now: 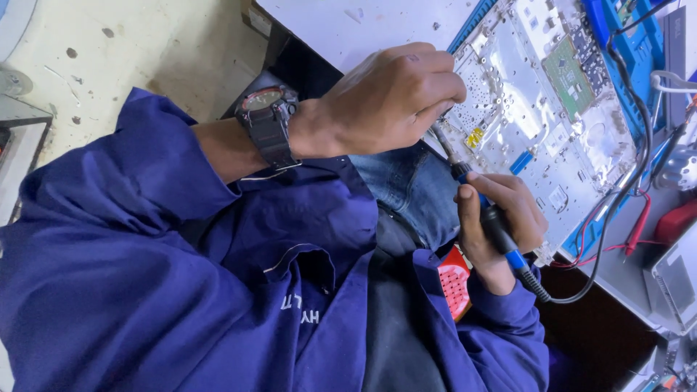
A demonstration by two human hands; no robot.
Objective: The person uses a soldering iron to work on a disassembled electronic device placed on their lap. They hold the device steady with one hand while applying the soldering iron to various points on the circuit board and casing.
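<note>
My right hand [501, 225] is wrapped around the black and blue handle of a soldering iron [497, 232], whose thin metal shaft points up toward my left hand. My left hand [388, 98], with a black wristwatch [267, 120] on its wrist, is curled into a fist, the fingertips pinched at the upper end of that shaft. Both hands hover at the near edge of an opened silver laptop chassis [523, 109] with a green circuit board [573, 72], lying on a blue mat [639, 43].
The iron's black cord [617, 203] loops over the chassis beside red wires [639, 225]. A grey device [675, 283] and a red object [675, 218] sit at the right. My blue jacket [145, 290] and jeans [406, 181] fill the lower left, with a stained floor [145, 51] behind.
</note>
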